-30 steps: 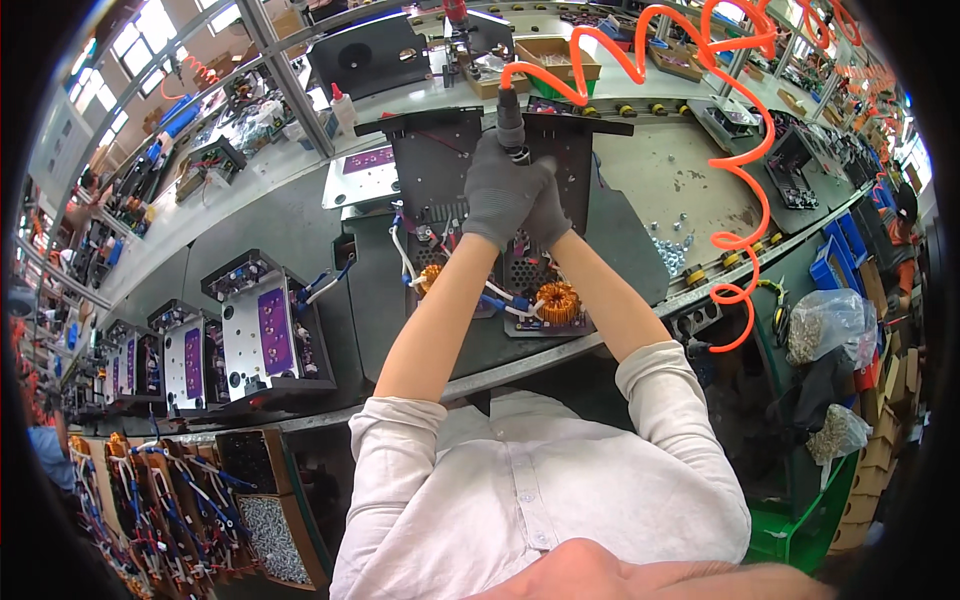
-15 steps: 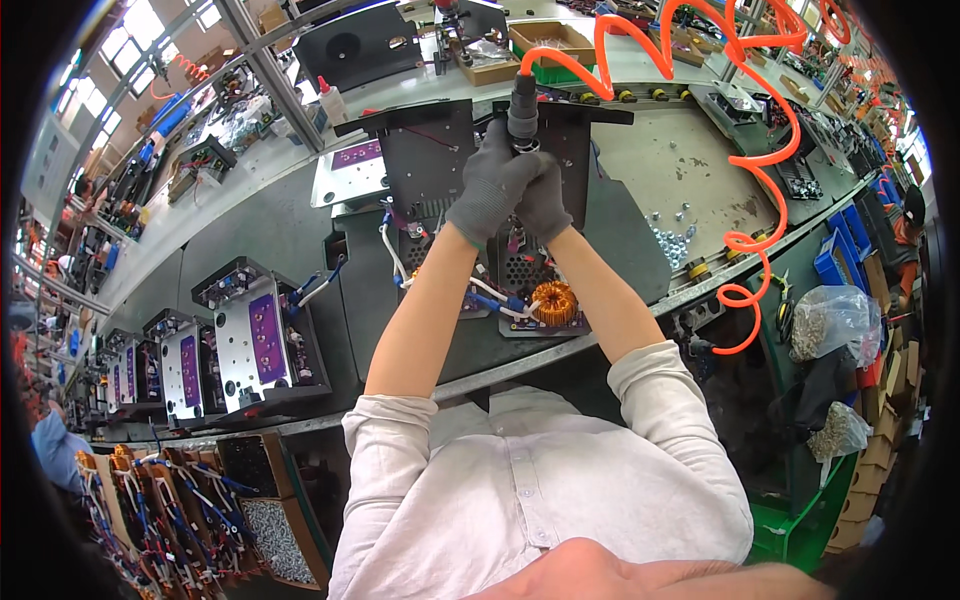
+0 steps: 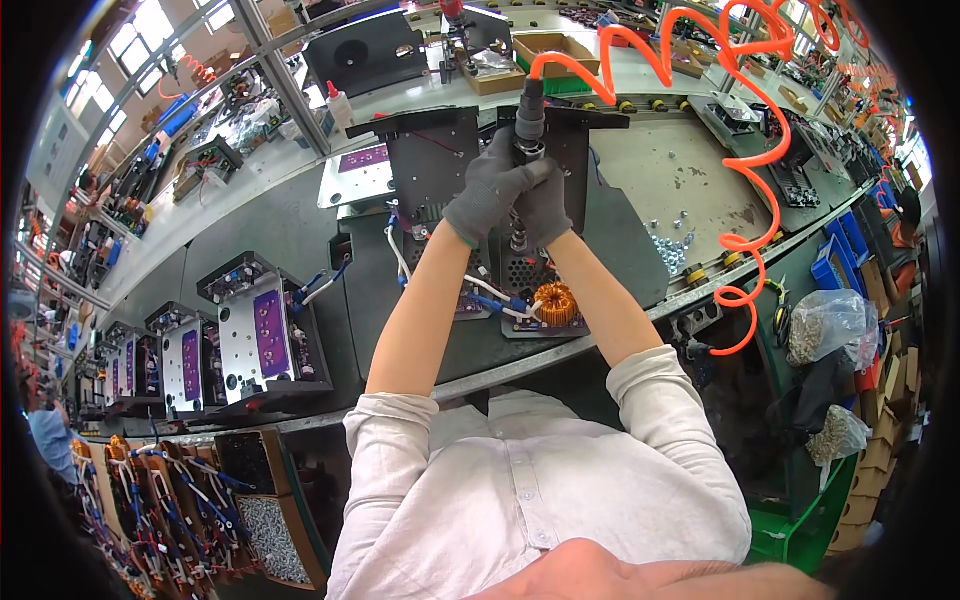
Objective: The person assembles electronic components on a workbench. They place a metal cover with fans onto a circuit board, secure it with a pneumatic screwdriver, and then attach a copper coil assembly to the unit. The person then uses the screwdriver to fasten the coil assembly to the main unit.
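In grey gloves, my left hand and my right hand are both closed around an air screwdriver. Its dark grip rises above my fingers, and an orange coiled hose runs from the top. A metal tip shows between my wrists, pointing down at a board with a perforated black plate. Whether the tip touches a screw cannot be made out. On that board's near end sits a copper-wound coil, with white and blue cables beside it. Dark upright panels stand behind my hands.
Several assembled units with purple boards line the bench at left. Loose screws lie on the tray at right. A white bottle with a red cap stands at the back. Below left, a box of screws sits beside hanging cable bundles.
Both hands and the screwdriver have shifted slightly, and more of the metal tip shows between my wrists. The grip on the tool is unchanged. The whole view has moved a little.
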`<act>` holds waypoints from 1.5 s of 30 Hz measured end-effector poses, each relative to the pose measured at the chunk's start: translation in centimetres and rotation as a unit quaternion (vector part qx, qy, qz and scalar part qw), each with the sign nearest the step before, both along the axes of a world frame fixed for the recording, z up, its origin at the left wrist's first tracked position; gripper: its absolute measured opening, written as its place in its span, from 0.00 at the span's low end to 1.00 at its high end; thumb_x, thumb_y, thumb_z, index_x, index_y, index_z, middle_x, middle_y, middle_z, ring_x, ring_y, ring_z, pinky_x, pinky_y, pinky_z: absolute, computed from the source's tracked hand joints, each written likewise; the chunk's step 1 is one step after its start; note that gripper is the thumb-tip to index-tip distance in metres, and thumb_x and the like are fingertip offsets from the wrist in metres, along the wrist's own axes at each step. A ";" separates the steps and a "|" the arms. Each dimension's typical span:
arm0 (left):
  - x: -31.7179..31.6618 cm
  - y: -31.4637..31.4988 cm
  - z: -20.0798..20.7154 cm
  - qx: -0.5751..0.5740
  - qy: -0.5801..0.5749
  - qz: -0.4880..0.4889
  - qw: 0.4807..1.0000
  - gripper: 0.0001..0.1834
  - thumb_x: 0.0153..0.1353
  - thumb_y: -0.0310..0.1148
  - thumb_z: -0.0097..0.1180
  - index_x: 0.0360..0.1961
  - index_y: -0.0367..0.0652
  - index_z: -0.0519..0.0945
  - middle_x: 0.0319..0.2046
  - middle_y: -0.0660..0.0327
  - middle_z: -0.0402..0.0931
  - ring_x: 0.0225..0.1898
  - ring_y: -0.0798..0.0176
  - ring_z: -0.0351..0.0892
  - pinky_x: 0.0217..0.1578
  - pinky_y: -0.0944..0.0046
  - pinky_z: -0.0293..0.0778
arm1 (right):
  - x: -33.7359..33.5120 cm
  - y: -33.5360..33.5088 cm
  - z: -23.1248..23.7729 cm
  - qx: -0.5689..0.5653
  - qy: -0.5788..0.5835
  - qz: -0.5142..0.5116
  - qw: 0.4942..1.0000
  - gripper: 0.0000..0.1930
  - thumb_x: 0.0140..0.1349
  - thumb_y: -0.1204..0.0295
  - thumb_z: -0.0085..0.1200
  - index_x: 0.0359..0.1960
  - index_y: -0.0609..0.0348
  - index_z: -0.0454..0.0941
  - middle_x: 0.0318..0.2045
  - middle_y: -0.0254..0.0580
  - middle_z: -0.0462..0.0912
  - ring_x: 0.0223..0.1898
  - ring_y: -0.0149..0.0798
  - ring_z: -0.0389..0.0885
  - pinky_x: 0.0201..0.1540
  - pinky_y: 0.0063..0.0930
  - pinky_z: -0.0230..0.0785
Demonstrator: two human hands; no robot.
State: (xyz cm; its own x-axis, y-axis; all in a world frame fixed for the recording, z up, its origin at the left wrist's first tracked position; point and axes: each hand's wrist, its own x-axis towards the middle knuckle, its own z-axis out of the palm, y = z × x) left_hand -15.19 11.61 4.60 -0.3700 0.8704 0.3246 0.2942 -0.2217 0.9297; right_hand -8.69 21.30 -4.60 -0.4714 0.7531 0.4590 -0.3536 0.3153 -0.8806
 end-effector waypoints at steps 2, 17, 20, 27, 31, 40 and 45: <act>0.8 -0.3 0.9 -0.010 0.016 0.025 1.000 0.32 0.48 0.47 0.67 0.50 0.39 0.74 0.39 0.52 0.80 0.42 0.57 0.82 0.45 0.59 0.75 | -0.1 -0.1 -0.1 -0.026 0.004 0.008 1.000 0.17 0.50 0.74 0.66 0.41 0.63 0.77 0.36 0.37 0.83 0.38 0.27 0.81 0.41 0.26 0.75; -1.0 -0.3 -6.1 0.116 -0.122 0.169 0.971 0.23 0.55 0.40 0.58 0.50 0.40 0.77 0.39 0.50 0.81 0.39 0.53 0.82 0.42 0.57 0.76 | 0.8 -2.5 3.0 -0.045 -0.009 0.031 0.998 0.13 0.47 0.77 0.64 0.36 0.60 0.79 0.31 0.33 0.83 0.32 0.25 0.80 0.35 0.24 0.74; -2.9 -2.9 -9.4 -0.095 -0.009 0.086 0.992 0.22 0.62 0.41 0.52 0.53 0.41 0.76 0.39 0.50 0.82 0.39 0.54 0.82 0.42 0.57 0.76 | 0.7 -2.4 3.4 -0.045 -0.022 0.041 0.998 0.10 0.46 0.78 0.62 0.32 0.60 0.79 0.28 0.31 0.82 0.29 0.24 0.79 0.34 0.23 0.73; 2.8 -5.5 -4.6 -0.356 0.419 0.027 0.835 0.24 0.66 0.55 0.43 0.46 0.49 0.81 0.39 0.53 0.83 0.43 0.48 0.82 0.44 0.50 0.76 | 0.4 -1.9 2.3 -0.021 -0.054 0.002 0.998 0.08 0.47 0.76 0.61 0.30 0.61 0.79 0.25 0.33 0.82 0.27 0.25 0.78 0.33 0.24 0.74; 3.4 -4.1 -3.9 -0.361 0.439 0.031 0.822 0.24 0.65 0.55 0.43 0.42 0.50 0.83 0.35 0.54 0.84 0.41 0.48 0.83 0.43 0.51 0.76 | -0.1 -1.6 2.0 0.004 -0.065 -0.019 0.998 0.10 0.46 0.74 0.63 0.31 0.62 0.79 0.25 0.35 0.82 0.27 0.25 0.79 0.34 0.25 0.74; 4.4 -2.6 -3.1 -0.403 0.487 0.001 0.775 0.22 0.62 0.54 0.47 0.41 0.50 0.84 0.38 0.56 0.85 0.42 0.51 0.84 0.43 0.53 0.77 | 0.7 -2.1 3.2 -0.039 -0.030 0.041 0.998 0.11 0.47 0.76 0.63 0.34 0.61 0.78 0.28 0.33 0.83 0.30 0.24 0.80 0.36 0.23 0.74; 3.7 -2.2 -4.5 -0.387 0.474 0.020 0.791 0.21 0.63 0.52 0.45 0.40 0.50 0.84 0.38 0.55 0.84 0.41 0.48 0.84 0.42 0.51 0.77 | 0.6 -2.2 3.1 -0.007 -0.050 -0.006 0.999 0.14 0.47 0.73 0.64 0.37 0.61 0.78 0.29 0.36 0.84 0.30 0.27 0.81 0.37 0.25 0.75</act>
